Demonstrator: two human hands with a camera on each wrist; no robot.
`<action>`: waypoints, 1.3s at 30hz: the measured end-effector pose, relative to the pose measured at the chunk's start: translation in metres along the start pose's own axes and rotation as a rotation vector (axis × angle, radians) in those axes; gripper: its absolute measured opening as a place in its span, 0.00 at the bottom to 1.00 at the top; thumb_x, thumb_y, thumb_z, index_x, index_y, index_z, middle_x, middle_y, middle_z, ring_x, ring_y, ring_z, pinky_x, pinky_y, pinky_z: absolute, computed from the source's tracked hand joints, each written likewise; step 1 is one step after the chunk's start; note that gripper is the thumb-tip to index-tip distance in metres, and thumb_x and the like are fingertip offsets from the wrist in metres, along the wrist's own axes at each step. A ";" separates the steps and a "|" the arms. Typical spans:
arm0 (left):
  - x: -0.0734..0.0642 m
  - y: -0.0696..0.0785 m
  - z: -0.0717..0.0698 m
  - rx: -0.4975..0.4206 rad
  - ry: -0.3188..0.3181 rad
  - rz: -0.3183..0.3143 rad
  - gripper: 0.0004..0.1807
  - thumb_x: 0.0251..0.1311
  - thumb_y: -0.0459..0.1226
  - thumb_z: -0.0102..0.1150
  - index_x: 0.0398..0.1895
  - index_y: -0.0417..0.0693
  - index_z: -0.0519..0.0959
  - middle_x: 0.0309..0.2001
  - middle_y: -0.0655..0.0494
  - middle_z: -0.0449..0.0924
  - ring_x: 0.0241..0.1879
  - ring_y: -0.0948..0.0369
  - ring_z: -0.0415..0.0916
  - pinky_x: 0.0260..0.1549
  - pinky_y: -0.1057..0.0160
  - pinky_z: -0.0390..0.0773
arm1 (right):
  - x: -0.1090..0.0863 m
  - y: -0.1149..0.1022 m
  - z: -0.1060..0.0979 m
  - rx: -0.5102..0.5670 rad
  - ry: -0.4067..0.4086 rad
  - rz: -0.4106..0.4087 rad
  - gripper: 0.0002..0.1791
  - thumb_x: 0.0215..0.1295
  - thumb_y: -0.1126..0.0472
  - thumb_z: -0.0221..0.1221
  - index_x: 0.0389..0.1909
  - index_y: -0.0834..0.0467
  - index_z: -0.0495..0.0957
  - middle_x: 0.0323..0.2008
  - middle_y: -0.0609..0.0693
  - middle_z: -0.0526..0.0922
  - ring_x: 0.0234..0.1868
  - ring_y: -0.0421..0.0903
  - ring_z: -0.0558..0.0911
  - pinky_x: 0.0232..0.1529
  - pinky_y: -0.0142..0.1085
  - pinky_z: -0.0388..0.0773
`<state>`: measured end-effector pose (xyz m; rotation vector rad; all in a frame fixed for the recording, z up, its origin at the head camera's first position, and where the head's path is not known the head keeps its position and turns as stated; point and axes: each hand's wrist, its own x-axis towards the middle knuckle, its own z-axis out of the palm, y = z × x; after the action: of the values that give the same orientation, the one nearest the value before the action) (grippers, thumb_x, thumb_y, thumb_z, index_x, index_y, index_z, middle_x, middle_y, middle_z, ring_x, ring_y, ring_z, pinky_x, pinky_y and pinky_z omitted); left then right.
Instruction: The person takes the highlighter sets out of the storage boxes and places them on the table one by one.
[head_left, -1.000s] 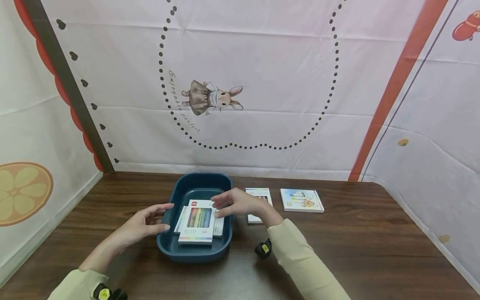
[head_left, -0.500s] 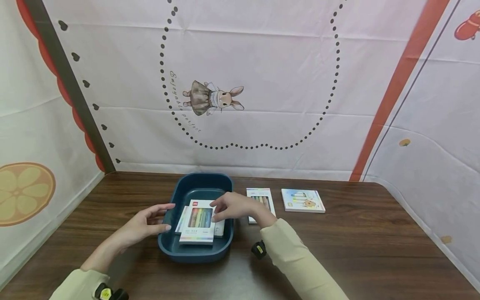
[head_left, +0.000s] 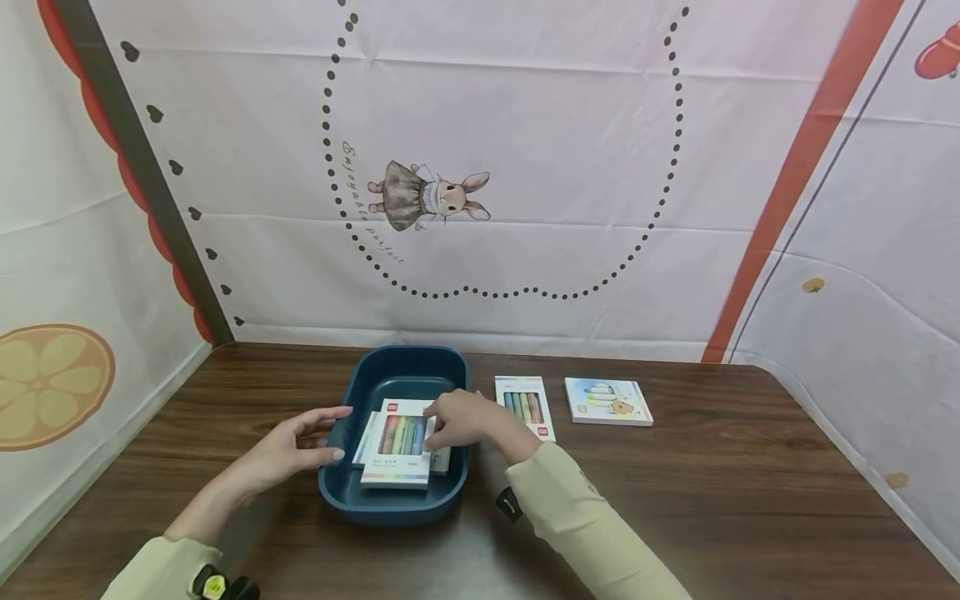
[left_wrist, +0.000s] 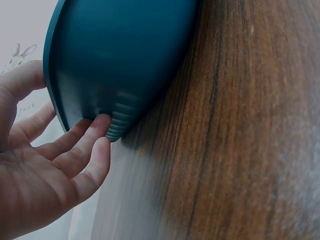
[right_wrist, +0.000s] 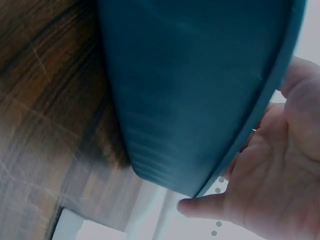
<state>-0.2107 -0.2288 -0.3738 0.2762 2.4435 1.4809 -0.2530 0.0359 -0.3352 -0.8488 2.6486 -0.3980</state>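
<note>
In the head view a dark blue plastic basin [head_left: 393, 514] stands on the table, holding a small stack of flat white boxes. The top one is a crayon box [head_left: 395, 471], whose window shows coloured sticks. Under it, edges of other white boxes [head_left: 441, 461] stick out. My left hand [head_left: 288, 450] is at the basin's left side; its extended fingers [left_wrist: 102, 122] touch the outer wall in the left wrist view. My right hand [head_left: 467, 417] reaches over the right rim, bent fingertips at the top box's right edge. The basin wall hides those fingertips in the right wrist view.
To the basin's right, another white crayon box [head_left: 525, 406] with a window lies on the wooden table [head_left: 675, 500]. Farther right is a white box [head_left: 609, 401] printed with markers and a bear. A printed cloth [head_left: 525, 125] hangs behind the table.
My right hand has shifted slightly lower and its fingers have bent more at the top box's right edge. Its forearm has swung left, uncovering more of the crayon box on the table.
</note>
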 end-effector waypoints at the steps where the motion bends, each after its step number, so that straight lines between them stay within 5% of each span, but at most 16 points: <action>1: 0.000 0.000 0.000 -0.002 -0.001 0.000 0.36 0.53 0.41 0.61 0.65 0.44 0.60 0.62 0.36 0.61 0.57 0.44 0.67 0.46 0.53 0.76 | 0.000 -0.001 0.001 -0.014 0.001 0.006 0.26 0.55 0.50 0.61 0.55 0.54 0.74 0.37 0.43 0.83 0.37 0.37 0.78 0.62 0.56 0.56; 5: 0.000 0.000 0.000 -0.012 -0.002 -0.002 0.36 0.53 0.41 0.61 0.65 0.43 0.60 0.62 0.36 0.61 0.57 0.44 0.67 0.46 0.53 0.76 | 0.002 -0.002 0.004 -0.030 0.015 0.015 0.25 0.54 0.49 0.62 0.53 0.53 0.75 0.37 0.43 0.84 0.44 0.37 0.78 0.66 0.58 0.38; 10: 0.000 0.000 0.000 -0.011 -0.002 -0.002 0.36 0.54 0.42 0.61 0.65 0.43 0.59 0.62 0.36 0.61 0.56 0.44 0.67 0.45 0.54 0.76 | 0.002 -0.005 0.005 -0.040 0.022 -0.001 0.24 0.55 0.50 0.61 0.52 0.54 0.76 0.35 0.43 0.83 0.44 0.37 0.77 0.68 0.53 0.32; 16: 0.001 -0.001 0.000 -0.004 0.005 -0.008 0.36 0.53 0.42 0.61 0.65 0.44 0.60 0.61 0.36 0.61 0.56 0.45 0.67 0.46 0.53 0.76 | 0.003 -0.010 0.007 -0.071 0.018 -0.065 0.23 0.56 0.50 0.60 0.51 0.57 0.76 0.44 0.47 0.82 0.50 0.39 0.77 0.69 0.45 0.45; 20: 0.001 -0.001 0.000 -0.007 0.003 -0.013 0.36 0.53 0.42 0.61 0.65 0.44 0.59 0.61 0.36 0.61 0.56 0.45 0.67 0.46 0.53 0.76 | 0.004 -0.012 0.008 -0.038 -0.005 -0.095 0.21 0.57 0.52 0.60 0.48 0.58 0.78 0.32 0.45 0.82 0.30 0.37 0.76 0.46 0.31 0.72; 23: 0.001 -0.001 0.000 -0.010 -0.001 -0.012 0.36 0.54 0.42 0.61 0.65 0.43 0.59 0.61 0.36 0.61 0.56 0.44 0.67 0.46 0.53 0.76 | 0.004 -0.014 0.009 -0.016 -0.018 -0.102 0.20 0.58 0.52 0.59 0.48 0.59 0.78 0.29 0.45 0.81 0.24 0.37 0.72 0.25 0.26 0.69; 32: 0.001 -0.002 0.000 -0.014 -0.010 -0.010 0.36 0.54 0.42 0.61 0.65 0.44 0.59 0.61 0.36 0.61 0.56 0.45 0.67 0.46 0.53 0.76 | 0.005 -0.016 0.011 0.019 -0.039 -0.087 0.26 0.57 0.50 0.60 0.55 0.59 0.74 0.43 0.49 0.82 0.32 0.35 0.74 0.32 0.25 0.72; 39: 0.001 -0.002 -0.001 -0.011 -0.015 -0.012 0.36 0.54 0.42 0.60 0.65 0.44 0.59 0.61 0.36 0.61 0.56 0.45 0.66 0.46 0.52 0.75 | 0.004 -0.018 0.012 0.105 -0.071 -0.124 0.29 0.56 0.50 0.60 0.59 0.57 0.70 0.40 0.47 0.82 0.30 0.34 0.74 0.30 0.24 0.71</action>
<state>-0.2123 -0.2306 -0.3755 0.2683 2.4201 1.4819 -0.2422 0.0176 -0.3408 -0.9784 2.4947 -0.5228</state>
